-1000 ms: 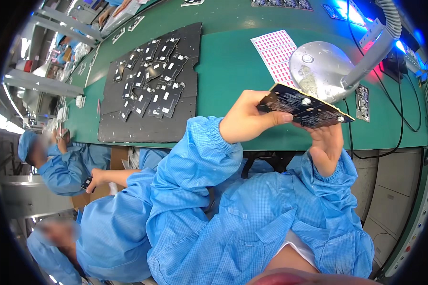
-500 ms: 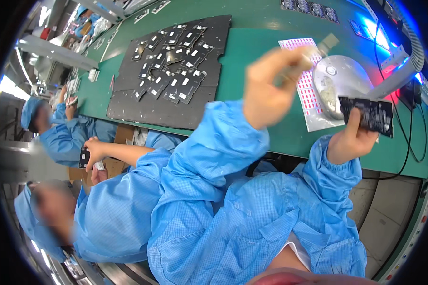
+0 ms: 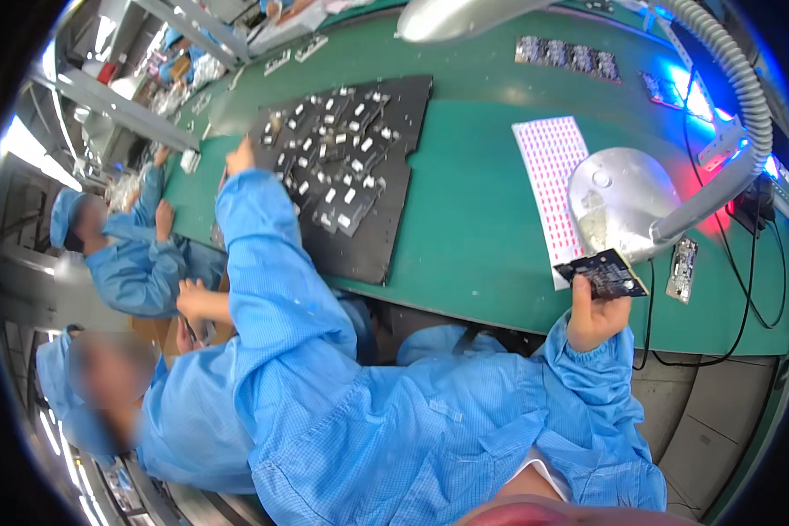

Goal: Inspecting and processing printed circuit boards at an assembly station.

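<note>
One circuit board, centre right, is clamped in the right hand, probably for steadiness; by the black mat, upper left, the left hand has an unclear grip.

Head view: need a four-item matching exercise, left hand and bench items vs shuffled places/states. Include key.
Column 1
1. Dark flat circuit board
2. Large black flat mat
3. White sheet with rows of red marks
4. Blue-sleeved left hand

Column 2
A. Just left of the round silver metal lamp base
B. Near the mat's left edge
C. Held in the blue-sleeved right hand
D. Bears a cluster of small dark pieces with white patches

Pairs: 1-C, 2-D, 3-A, 4-B
</note>
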